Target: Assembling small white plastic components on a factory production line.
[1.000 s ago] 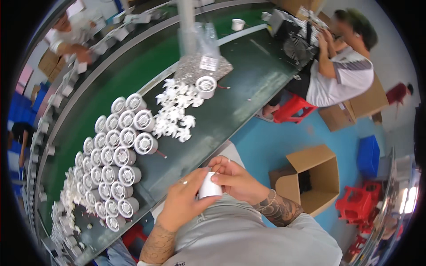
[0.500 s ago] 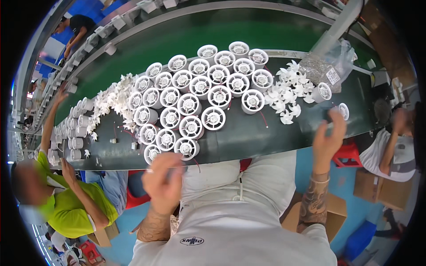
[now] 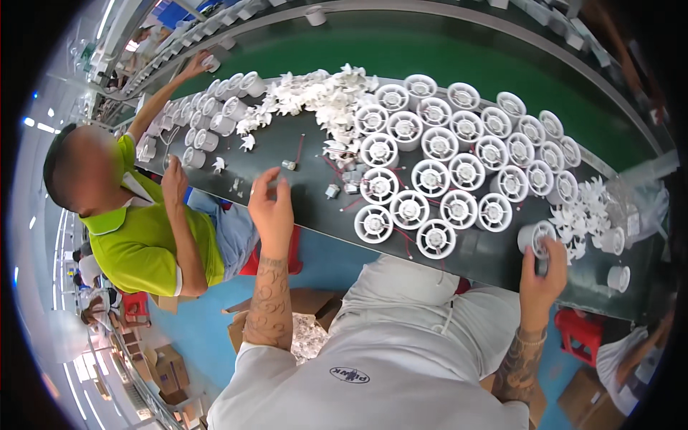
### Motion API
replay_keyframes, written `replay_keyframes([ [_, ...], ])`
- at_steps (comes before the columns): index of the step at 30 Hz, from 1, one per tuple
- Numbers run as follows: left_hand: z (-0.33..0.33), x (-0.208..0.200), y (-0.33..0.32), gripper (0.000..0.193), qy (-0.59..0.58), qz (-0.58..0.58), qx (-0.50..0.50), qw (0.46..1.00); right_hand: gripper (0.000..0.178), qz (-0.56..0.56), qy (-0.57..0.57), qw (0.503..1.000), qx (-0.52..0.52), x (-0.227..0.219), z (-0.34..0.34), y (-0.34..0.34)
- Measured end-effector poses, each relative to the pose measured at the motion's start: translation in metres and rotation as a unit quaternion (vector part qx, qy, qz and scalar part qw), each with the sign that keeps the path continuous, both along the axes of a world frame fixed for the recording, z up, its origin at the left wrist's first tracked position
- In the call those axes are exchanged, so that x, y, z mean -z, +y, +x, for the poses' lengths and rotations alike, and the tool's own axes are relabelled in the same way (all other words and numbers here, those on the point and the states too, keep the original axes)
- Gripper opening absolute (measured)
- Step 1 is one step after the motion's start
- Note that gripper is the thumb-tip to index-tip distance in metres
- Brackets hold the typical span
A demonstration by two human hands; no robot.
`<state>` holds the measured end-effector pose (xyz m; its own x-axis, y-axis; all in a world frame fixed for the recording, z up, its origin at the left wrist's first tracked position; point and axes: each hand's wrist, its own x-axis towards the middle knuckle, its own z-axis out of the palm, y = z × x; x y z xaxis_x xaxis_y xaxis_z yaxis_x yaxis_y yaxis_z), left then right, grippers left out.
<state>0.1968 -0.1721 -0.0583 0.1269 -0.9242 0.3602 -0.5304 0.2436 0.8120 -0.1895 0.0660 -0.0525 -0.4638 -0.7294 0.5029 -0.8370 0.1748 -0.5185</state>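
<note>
My right hand [image 3: 542, 276] grips a white round housing [image 3: 536, 238]. My left hand [image 3: 271, 208] hovers over the dark table [image 3: 301, 208], fingers loosely curled, holding nothing.

Right hand [image 3: 542, 276] hides part of the white housing [image 3: 534, 236] it grips

Running across the view: a dark workbench [image 3: 315, 215] beside a green belt [image 3: 430, 54]. Standing on it in packed rows: white round fan housings [image 3: 459, 168]. Lying heaped at both ends: white fan blades [image 3: 322, 97]. Sitting loose between them: a few small metal parts, possibly motors [image 3: 332, 190], trailing thin wires.
</note>
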Motion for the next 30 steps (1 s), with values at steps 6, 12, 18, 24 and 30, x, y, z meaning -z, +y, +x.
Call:
replay_keyframes([
  [6, 0.046, 0.033, -0.110, 0.029, -0.102, -0.094, -0.106, 0.985, 0.031, 0.020, 0.070, 0.997, -0.012, 0.004, 0.007, 0.011],
  [12, 0.032, 0.017, -0.143, 0.043, -0.297, 0.034, -0.086, 0.951, 0.035, 0.033, 0.091, 0.995, -0.007, 0.004, 0.010, 0.008],
  [18, 0.126, 0.051, -0.155, 0.039, -0.049, 0.029, -0.008, 0.998, 0.039, -0.025, 0.029, 0.999, -0.012, 0.010, 0.011, -0.010],
  [24, -0.009, -0.041, -0.053, 0.040, 0.342, 0.089, 0.160, 0.922, 0.029, -0.040, 0.034, 0.998, -0.045, 0.001, 0.003, 0.012],
  [30, -0.091, -0.060, 0.016, 0.028, 0.541, 0.240, 0.399, 0.701, 0.031, -0.053, 0.015, 0.998, -0.019, 0.009, 0.005, 0.014],
])
